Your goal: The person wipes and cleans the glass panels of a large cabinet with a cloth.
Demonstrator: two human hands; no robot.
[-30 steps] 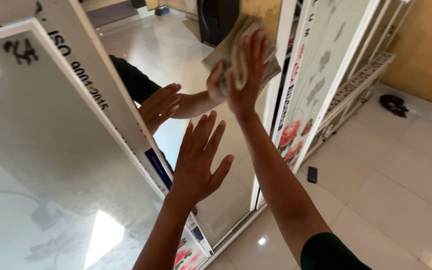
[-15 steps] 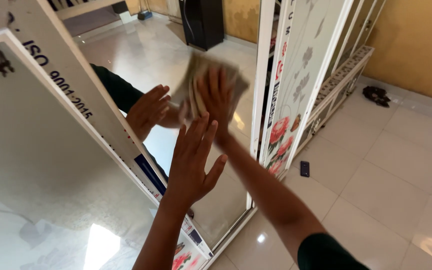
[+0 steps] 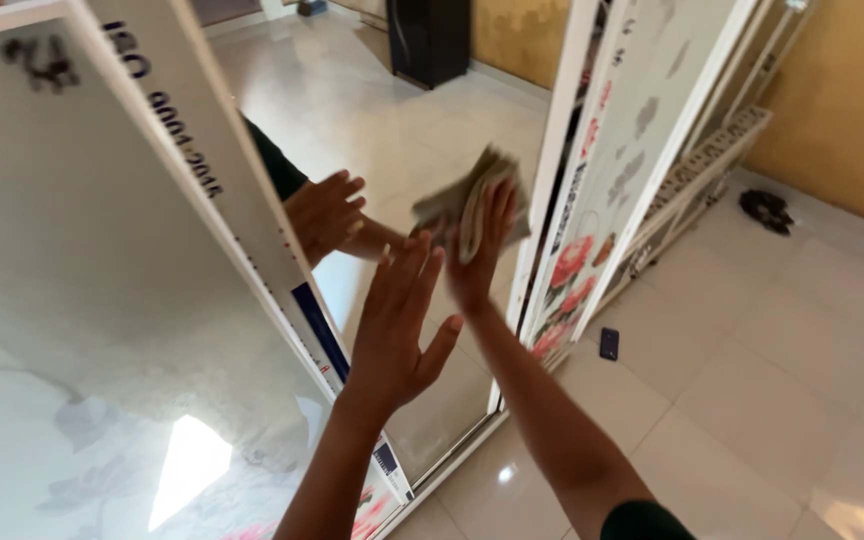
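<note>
A tall mirror panel [image 3: 392,110] in a white frame stands before me. My right hand [image 3: 482,245] presses a folded greyish cloth [image 3: 474,200] flat against the glass at mid height. My left hand [image 3: 397,320] is open with fingers spread, its palm resting on the mirror just left of and below the right hand. The reflections of both arms show in the glass.
A frosted glass panel with a white frame [image 3: 82,280] stands to the left. White panels with red flower prints [image 3: 592,200] lean on the right. A dark phone [image 3: 609,343] lies on the tiled floor, a dark rag [image 3: 769,210] near the yellow wall.
My right hand slid the cloth down the mirror from near the top to mid height, first leftward then slightly right. My left hand stayed flat on the glass.
</note>
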